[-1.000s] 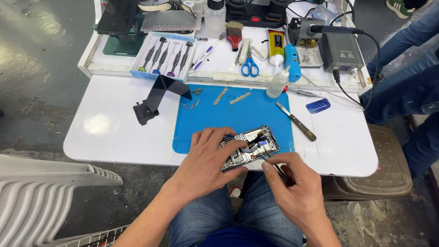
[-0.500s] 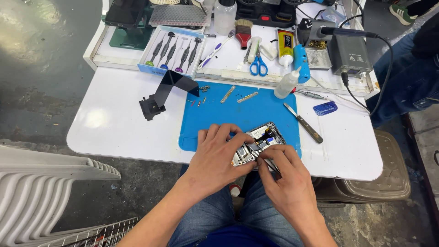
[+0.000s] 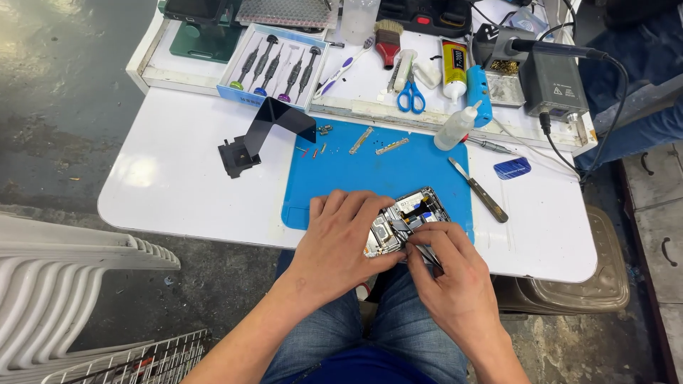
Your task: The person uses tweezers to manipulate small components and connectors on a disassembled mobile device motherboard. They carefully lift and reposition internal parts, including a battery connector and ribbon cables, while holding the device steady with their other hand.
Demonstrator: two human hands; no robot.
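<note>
On the blue mat's (image 3: 356,171) near edge, two hands work an opened phone (image 3: 411,222).
Left hand (image 3: 340,242) lies over the phone's left end, fingers curled, pinning it to the mat. Right hand (image 3: 449,274), just right of it, pinches thin tweezers (image 3: 420,249), tips touching the phone's innards. A dark-handled blade (image 3: 478,189) lies beyond, at the mat's right edge.

White table (image 3: 171,178) with rounded corners on stained grey concrete floor (image 3: 64,92). Stacked white plastic chairs (image 3: 64,284) at lower left; brownish stool (image 3: 576,284) at right.
</note>
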